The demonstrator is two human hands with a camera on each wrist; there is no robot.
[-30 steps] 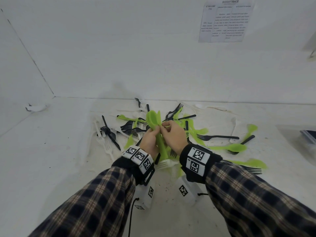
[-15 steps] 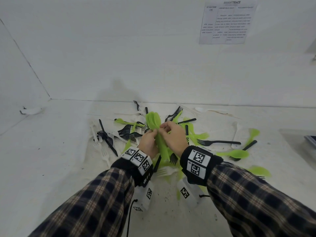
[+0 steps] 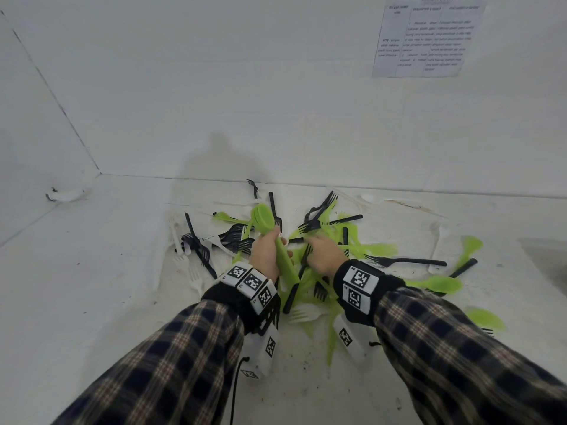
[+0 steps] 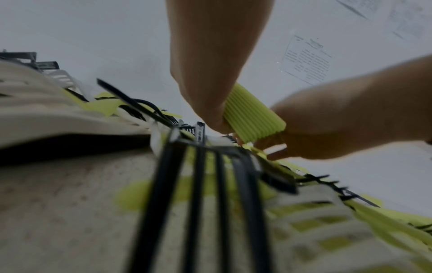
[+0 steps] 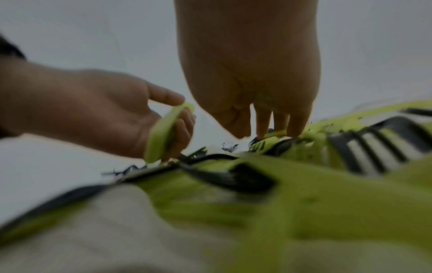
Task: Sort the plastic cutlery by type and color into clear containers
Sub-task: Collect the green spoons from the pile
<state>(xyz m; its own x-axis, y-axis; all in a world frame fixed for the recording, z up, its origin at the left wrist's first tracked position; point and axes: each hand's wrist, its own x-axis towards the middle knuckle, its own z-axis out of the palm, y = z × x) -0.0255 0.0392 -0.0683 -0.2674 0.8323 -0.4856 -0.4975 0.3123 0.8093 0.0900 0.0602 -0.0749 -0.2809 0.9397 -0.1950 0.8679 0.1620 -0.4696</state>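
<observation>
While the left hand [image 3: 267, 253] stays out of the picking, its fingers are curled round a nested stack of green spoons [image 3: 277, 243], bowls pointing up and away, handles running down past the palm. The right hand [image 3: 322, 256] reaches palm-down into the mixed pile [image 3: 322, 240] just beside it, fingers [image 5: 263, 122] straight and spread, tips touching a green piece among black forks [image 3: 319, 214]; it grips nothing that I can see.

Risks, as I judge them: the stack is held near its middle only, so a slack grip could let the spoons fan out or slide back into the pile. The right fingertips sit on tangled tines, and a pull may drag a black fork along with the green piece, or flick neighbours across the tabletop [image 3: 107, 286]. White forks [image 3: 187, 265] lie left of the pile and blend with the surface, easy to overlook.

Both forearms come in from below, wrists close together over the pile, the left turned thumb-up, the right pitched downward. No clear container shows plainly in these views.
</observation>
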